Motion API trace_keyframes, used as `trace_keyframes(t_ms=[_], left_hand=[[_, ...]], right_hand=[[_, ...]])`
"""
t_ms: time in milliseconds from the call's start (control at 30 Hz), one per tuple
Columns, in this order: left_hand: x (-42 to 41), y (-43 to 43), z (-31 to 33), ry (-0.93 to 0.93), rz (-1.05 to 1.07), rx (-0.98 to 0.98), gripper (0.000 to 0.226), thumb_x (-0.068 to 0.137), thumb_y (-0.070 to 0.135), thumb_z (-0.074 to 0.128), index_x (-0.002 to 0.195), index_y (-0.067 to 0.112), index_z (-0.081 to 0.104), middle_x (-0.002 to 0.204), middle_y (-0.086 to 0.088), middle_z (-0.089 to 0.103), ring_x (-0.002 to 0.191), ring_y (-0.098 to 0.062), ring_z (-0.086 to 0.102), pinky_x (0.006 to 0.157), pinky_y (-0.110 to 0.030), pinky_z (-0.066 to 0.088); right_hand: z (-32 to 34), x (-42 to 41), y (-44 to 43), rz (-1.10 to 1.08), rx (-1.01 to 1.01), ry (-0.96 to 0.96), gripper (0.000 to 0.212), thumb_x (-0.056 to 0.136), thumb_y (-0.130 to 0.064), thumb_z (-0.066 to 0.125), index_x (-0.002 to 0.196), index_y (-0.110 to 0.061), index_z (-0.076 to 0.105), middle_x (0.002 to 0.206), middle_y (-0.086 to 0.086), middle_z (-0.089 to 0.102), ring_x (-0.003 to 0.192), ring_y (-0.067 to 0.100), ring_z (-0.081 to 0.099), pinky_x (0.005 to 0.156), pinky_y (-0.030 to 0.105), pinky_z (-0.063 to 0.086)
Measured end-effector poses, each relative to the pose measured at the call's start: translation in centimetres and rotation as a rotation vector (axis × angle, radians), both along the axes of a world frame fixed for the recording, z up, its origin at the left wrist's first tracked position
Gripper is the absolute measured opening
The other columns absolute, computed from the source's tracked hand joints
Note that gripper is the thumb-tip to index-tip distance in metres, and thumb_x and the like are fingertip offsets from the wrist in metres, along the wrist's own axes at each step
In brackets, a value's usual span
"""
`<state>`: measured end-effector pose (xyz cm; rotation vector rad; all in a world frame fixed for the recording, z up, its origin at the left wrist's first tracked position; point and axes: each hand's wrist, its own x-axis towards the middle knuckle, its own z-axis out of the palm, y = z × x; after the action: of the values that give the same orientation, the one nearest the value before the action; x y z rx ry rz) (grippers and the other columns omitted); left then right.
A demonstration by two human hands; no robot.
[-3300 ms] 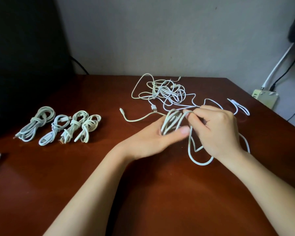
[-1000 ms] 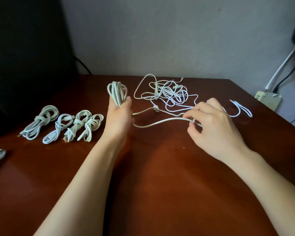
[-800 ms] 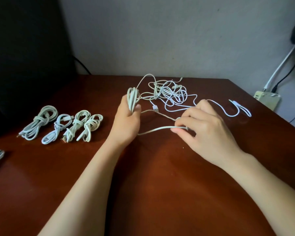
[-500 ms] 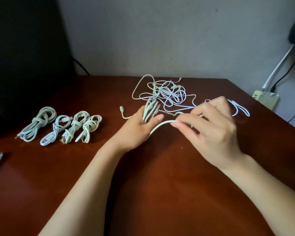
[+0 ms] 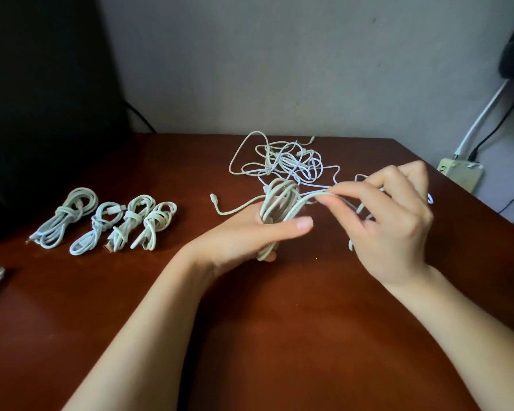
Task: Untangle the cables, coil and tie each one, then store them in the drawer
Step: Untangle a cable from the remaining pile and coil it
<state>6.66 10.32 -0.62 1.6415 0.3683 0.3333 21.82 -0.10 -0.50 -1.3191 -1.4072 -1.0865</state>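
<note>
Left hand [image 5: 244,235]: fingers curled round the coil [image 5: 279,203].
Right hand [image 5: 392,221]: pinches the strand [image 5: 310,198] just above the left thumb.
Change: one more loop wound on; tying looks near.

place: home room, seemingly | desk [image 5: 279,336]: brown wood, lying under the fingers [image 5: 350,191] | wall [image 5: 279,69]: plain grey, standing beyond them | power strip [image 5: 460,173]: sitting right of them, cords [image 5: 481,117] running up the wall

Smooth white plastic-sheathed cables [image 5: 282,161], reddish-brown wooden table [image 5: 279,336] – polished, faintly glossy (soft reflections), matt grey wall [image 5: 279,60]
</note>
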Motion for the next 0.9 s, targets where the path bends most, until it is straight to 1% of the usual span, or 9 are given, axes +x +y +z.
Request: trace_keyframes(t_ms=[67, 167, 233, 333, 467, 567, 700, 800, 900], left_hand=[[0.0, 0.2, 0.1, -0.047, 0.009, -0.085, 0.059, 0.061, 0.034, 0.078, 0.109, 0.006, 0.059, 0.066, 0.002, 0.034, 0.054, -0.007, 0.032, 0.05, -0.018, 0.031], [0.0, 0.6, 0.3, -0.169, 0.023, -0.286, 0.031, 0.063, 0.035, 0.076, 0.091, 0.021, 0.069, 0.064, 0.003, 0.039, 0.05, -0.007, 0.032, 0.045, -0.017, 0.033], [0.0, 0.9, 0.3, -0.22, -0.011, -0.41, 0.043, 0.065, 0.039, 0.08, 0.099, 0.015, 0.069, 0.065, 0.003, 0.039, 0.049, -0.007, 0.03, 0.043, -0.017, 0.032], [-0.1, 1.2, 0.1, -0.236, -0.1, -0.496, 0.065, 0.044, 0.052, 0.09, 0.096, 0.017, 0.073, 0.067, 0.001, 0.039, 0.049, -0.007, 0.03, 0.044, -0.018, 0.033], [0.1, 0.6, -0.4, -0.135, -0.283, -0.44, 0.073, 0.044, 0.05, 0.091, 0.104, 0.017, 0.066, 0.07, 0.003, 0.042, 0.052, -0.006, 0.037, 0.047, -0.017, 0.039], [0.2, 0.0, -0.6, -0.076, -0.381, -0.323, 0.062, 0.051, 0.038, 0.091, 0.103, 0.018, 0.064, 0.072, 0.004, 0.043, 0.055, -0.005, 0.037, 0.05, -0.016, 0.038], [0.6, -0.8, -0.4, -0.026, -0.329, -0.209, 0.032, 0.07, 0.003, 0.068, 0.097, 0.015, 0.058, 0.07, 0.004, 0.045, 0.055, -0.007, 0.038, 0.051, -0.019, 0.035], [1.0, -1.0, -0.5, -0.034, -0.279, -0.29, 0.028, 0.067, 0.0, 0.053, 0.091, 0.013, 0.057, 0.065, 0.003, 0.043, 0.053, -0.008, 0.033, 0.047, -0.019, 0.027], [1.5, -1.2, -0.5, -0.039, -0.218, -0.35, 0.016, 0.073, 0.008, 0.053, 0.087, 0.012, 0.058, 0.065, 0.0, 0.035, 0.05, -0.008, 0.029, 0.043, -0.018, 0.022]], right_hand=[[0.0, 0.0, -0.1, 0.007, 0.029, 0.009, 0.02, 0.085, -0.023, 0.074, 0.074, -0.007, 0.075, 0.06, 0.007, 0.053, 0.07, 0.021, 0.038, 0.069, 0.019, 0.027], [0.1, 0.0, -0.1, 0.027, 0.067, 0.026, 0.021, 0.086, -0.022, 0.074, 0.074, -0.005, 0.075, 0.059, 0.008, 0.053, 0.069, 0.02, 0.039, 0.074, 0.014, 0.028], [0.1, 0.0, 0.0, 0.03, 0.077, 0.037, 0.02, 0.085, -0.021, 0.074, 0.073, -0.004, 0.074, 0.06, 0.007, 0.053, 0.069, 0.02, 0.039, 0.075, 0.013, 0.028], [0.1, 0.1, 0.0, 0.029, 0.075, 0.044, 0.02, 0.085, -0.02, 0.074, 0.073, -0.004, 0.074, 0.06, 0.007, 0.053, 0.07, 0.02, 0.039, 0.075, 0.013, 0.028], [0.1, -0.2, -0.1, 0.039, 0.05, 0.028, 0.021, 0.086, -0.022, 0.073, 0.074, -0.005, 0.075, 0.06, 0.006, 0.052, 0.07, 0.019, 0.038, 0.076, 0.011, 0.028], [0.1, -0.3, -0.1, 0.038, 0.029, 0.015, 0.02, 0.086, -0.021, 0.073, 0.074, -0.005, 0.075, 0.061, 0.004, 0.052, 0.071, 0.017, 0.037, 0.073, 0.012, 0.027], [0.0, -0.1, -0.1, 0.05, 0.009, 0.024, 0.021, 0.087, -0.022, 0.073, 0.074, -0.005, 0.075, 0.062, 0.004, 0.054, 0.072, 0.016, 0.037, 0.073, 0.011, 0.029], [-0.1, 0.1, 0.0, 0.066, -0.01, 0.041, 0.022, 0.087, -0.022, 0.073, 0.074, -0.005, 0.075, 0.062, 0.005, 0.053, 0.073, 0.012, 0.035, 0.074, 0.01, 0.029], [-0.2, 0.3, 0.2, 0.053, -0.041, 0.057, 0.02, 0.087, -0.022, 0.073, 0.076, -0.005, 0.075, 0.061, 0.006, 0.051, 0.072, 0.012, 0.034, 0.071, 0.014, 0.029]])
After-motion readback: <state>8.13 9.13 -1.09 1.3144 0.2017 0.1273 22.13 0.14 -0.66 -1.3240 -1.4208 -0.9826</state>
